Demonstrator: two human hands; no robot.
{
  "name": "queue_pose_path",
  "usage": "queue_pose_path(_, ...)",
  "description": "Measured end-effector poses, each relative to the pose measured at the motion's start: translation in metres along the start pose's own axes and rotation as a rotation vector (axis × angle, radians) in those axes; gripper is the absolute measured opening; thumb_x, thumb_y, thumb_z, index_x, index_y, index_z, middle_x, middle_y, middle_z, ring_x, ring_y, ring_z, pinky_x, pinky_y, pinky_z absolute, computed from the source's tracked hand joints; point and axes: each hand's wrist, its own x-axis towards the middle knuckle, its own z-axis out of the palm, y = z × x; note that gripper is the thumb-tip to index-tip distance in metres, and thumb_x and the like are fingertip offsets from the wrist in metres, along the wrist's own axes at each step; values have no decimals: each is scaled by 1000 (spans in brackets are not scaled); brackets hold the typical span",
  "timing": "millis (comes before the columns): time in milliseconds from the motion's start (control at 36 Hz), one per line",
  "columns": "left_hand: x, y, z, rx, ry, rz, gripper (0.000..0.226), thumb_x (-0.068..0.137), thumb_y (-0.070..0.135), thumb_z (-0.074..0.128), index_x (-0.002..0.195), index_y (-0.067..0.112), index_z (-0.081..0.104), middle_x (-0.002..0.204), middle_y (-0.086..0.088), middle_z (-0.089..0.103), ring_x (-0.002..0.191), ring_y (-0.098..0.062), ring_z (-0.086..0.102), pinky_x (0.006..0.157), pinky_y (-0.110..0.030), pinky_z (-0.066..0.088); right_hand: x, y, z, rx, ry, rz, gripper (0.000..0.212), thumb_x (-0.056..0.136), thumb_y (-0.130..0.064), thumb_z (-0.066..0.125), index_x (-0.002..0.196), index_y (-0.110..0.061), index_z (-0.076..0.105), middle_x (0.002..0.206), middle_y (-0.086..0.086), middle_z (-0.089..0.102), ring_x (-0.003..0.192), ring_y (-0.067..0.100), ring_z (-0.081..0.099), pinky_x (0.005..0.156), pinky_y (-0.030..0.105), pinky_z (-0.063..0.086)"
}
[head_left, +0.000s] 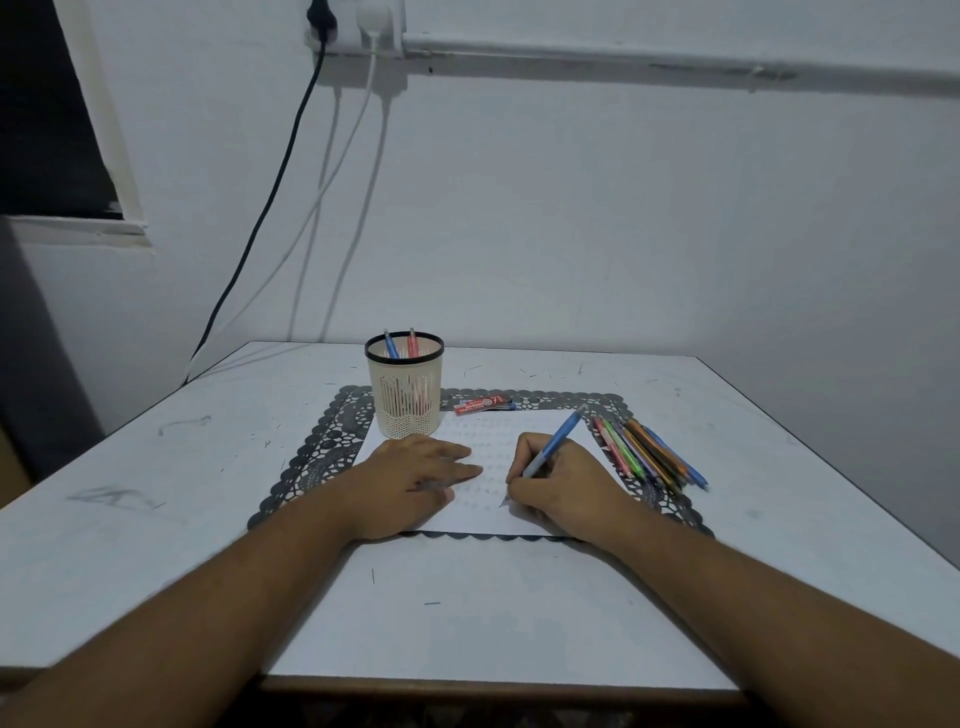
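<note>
A white sheet of paper (488, 452) with faint rows of marks lies on a black lace placemat (332, 441). My left hand (415, 480) rests flat on the sheet's left part, fingers straight. My right hand (556, 483) grips a blue mechanical pencil (558, 439) in a writing hold, its tip touching the paper near the middle. The pencil's upper end points up and to the right.
A cream mesh pen cup (405, 395) with a blue and a red pen stands at the mat's far left. A red pencil-lead box (483, 405) lies behind the sheet. Several coloured pens (644, 452) lie to the right. The white table (156, 493) meets a wall with cables (270, 208).
</note>
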Motion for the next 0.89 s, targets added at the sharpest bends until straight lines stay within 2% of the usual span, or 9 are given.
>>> queue_pose_path(139,0,0,1,1,1,6,50,98,44,40,147,47,49,159,21,36,144,0,25,120,-29,15,-1,-1,-1,-14,-14,1,22,88,2,68,73,-11,59,65,3,61,57,8,55,55,19,45)
queue_pose_path(278,0,1,0,2,4,-2,51,97,43,40,147,46,49,159,21,36,144,0,25,115,-23,13,-1,0,0,-19,-26,-11,25,88,0,68,70,-16,59,69,4,63,63,10,57,62,26,48)
queue_pose_path(361,1,1,0,5,0,0,51,97,44,40,147,47,49,159,22,36,144,0,25,117,-24,13,-1,0,1,-2,-33,-13,23,88,-2,68,72,-16,61,71,4,64,65,13,58,62,30,50)
queue_pose_path(500,0,-3,1,0,5,10,46,102,38,44,147,48,49,159,21,36,145,-1,25,118,-28,15,-1,0,0,-33,-12,-18,21,88,0,69,73,-13,60,68,2,63,62,10,55,60,23,46)
queue_pose_path(639,1,0,1,6,5,12,50,97,44,39,147,47,49,159,20,37,143,0,28,120,-30,18,-1,-1,0,-27,-13,-19,20,87,0,69,73,-11,60,72,15,63,61,10,56,58,23,47)
queue_pose_path(750,2,-3,1,24,6,23,46,102,39,44,148,47,48,159,20,36,144,-1,27,119,-29,17,-4,-3,0,-25,-58,-20,22,89,0,67,73,-14,60,69,4,63,58,7,53,54,19,43)
queue_pose_path(889,2,-4,3,30,6,27,47,102,40,43,148,48,47,159,22,36,145,1,26,119,-28,17,-4,-3,-5,-36,18,-41,23,88,1,68,72,-14,61,71,2,65,65,7,57,63,20,49)
